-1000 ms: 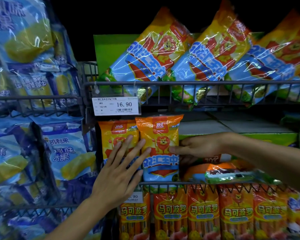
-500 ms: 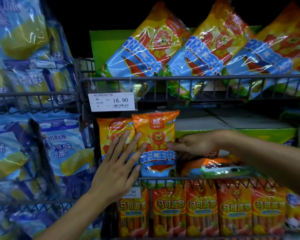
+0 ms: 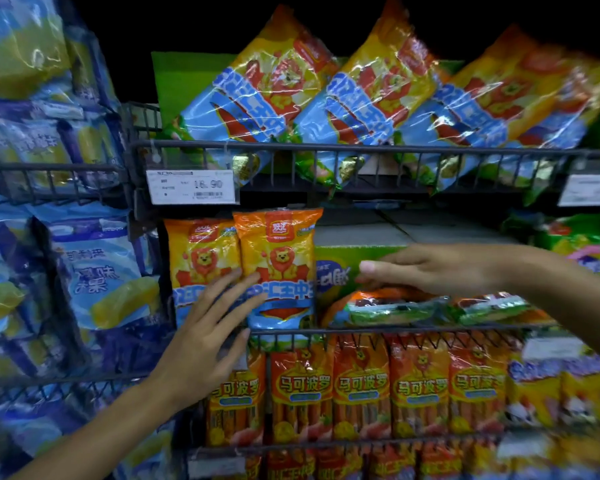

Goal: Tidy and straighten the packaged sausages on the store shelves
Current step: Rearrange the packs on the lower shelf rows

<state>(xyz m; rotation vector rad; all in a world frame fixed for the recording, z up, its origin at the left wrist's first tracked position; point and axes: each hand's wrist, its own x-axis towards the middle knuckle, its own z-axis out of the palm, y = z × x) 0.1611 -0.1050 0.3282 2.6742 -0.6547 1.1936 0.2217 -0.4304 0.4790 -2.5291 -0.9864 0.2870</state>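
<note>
Pressing flat, spread fingers (image 3: 238,285), the left hand (image 3: 201,344) steadies two upright orange-and-blue plastic sausage packs (image 3: 279,268) at the shelf's left end; right hand (image 3: 437,271) open; slippery, pliable film, best held by its sides

Two sausage packs (image 3: 278,268) stand upright side by side at the left end of the middle shelf (image 3: 395,329), the right one overlapping the left. Right of them, flat packs (image 3: 388,308) lie before a box (image 3: 347,268). The price tag (image 3: 192,187) hangs above.
</note>
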